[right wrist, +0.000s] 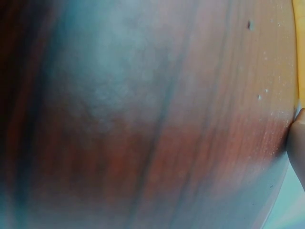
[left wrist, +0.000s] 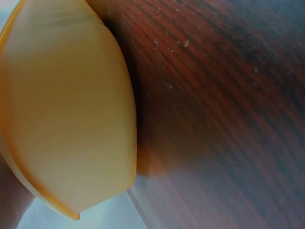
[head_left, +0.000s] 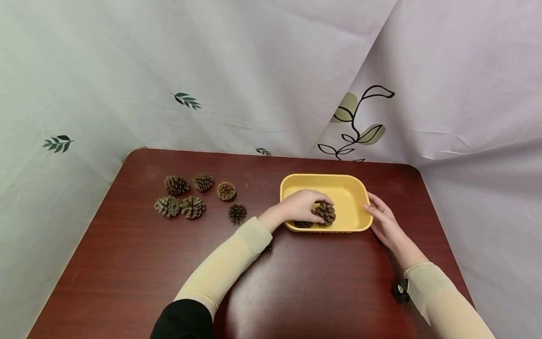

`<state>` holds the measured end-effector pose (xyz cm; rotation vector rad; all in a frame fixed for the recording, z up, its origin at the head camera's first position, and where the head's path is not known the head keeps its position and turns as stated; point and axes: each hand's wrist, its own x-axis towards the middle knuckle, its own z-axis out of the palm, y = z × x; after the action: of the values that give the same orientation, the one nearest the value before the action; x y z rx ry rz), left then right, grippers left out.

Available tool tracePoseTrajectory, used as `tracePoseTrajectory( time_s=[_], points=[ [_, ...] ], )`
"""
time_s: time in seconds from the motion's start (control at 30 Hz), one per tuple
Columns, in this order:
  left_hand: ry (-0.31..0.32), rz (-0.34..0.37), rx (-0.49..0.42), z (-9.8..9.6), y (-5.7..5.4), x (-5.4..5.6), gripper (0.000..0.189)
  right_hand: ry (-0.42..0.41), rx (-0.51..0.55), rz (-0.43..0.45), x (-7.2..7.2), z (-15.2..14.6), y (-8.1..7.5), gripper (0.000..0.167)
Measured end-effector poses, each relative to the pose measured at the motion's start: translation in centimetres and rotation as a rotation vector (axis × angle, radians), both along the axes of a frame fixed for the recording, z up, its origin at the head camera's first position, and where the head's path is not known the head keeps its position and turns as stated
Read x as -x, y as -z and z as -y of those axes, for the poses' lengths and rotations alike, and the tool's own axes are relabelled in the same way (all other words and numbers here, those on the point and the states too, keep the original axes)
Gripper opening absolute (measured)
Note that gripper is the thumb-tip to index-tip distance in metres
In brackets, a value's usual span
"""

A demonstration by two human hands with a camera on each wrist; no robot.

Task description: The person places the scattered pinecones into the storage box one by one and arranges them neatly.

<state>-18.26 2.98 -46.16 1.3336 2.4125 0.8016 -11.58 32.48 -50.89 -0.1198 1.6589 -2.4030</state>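
A: Where to look for the held pine cone (head_left: 325, 214)?

B: Inside the yellow tray (head_left: 351, 195), near the front wall, just beside a second pine cone (head_left: 303, 225), half hidden below the hand.

A: Gripped how?

B: Pinched in the left hand (head_left: 302, 207), with fingers curled over from above, probably to clear the rim. Resting on the tray floor or just over it? Impossible to tell.

A: And at the tray's right end?

B: Clasped by the right hand (head_left: 386, 226), thumb at the rim, fingers along the outside; likely to steady the tray against nudges from within.

A: Farther out?

B: Six loose pine cones (head_left: 192, 207) on the table (head_left: 139, 268), left of the tray, perhaps grouped there to suit the left arm. Behind, a pale leaf-printed cloth (head_left: 254, 61).

A: Anything extra from the wrists?

B: From the left, the tray's smooth outer wall close up, largely lost to the head view; no sight of pine cones or fingers. From the right, mostly wood grain, a yellow sliver and one digit (right wrist: 298, 148) beside it, too cropped to confirm the clasp.
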Motion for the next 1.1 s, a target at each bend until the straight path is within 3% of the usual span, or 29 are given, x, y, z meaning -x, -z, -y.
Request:
tracePoseTrajectory(
  time_s=[1.1],
  points=[
    [0.084,0.075,0.131,1.4,-0.6,0.4,0.046,-0.002,-0.024,0.0,0.1,0.0,0.0,0.043]
  ],
)
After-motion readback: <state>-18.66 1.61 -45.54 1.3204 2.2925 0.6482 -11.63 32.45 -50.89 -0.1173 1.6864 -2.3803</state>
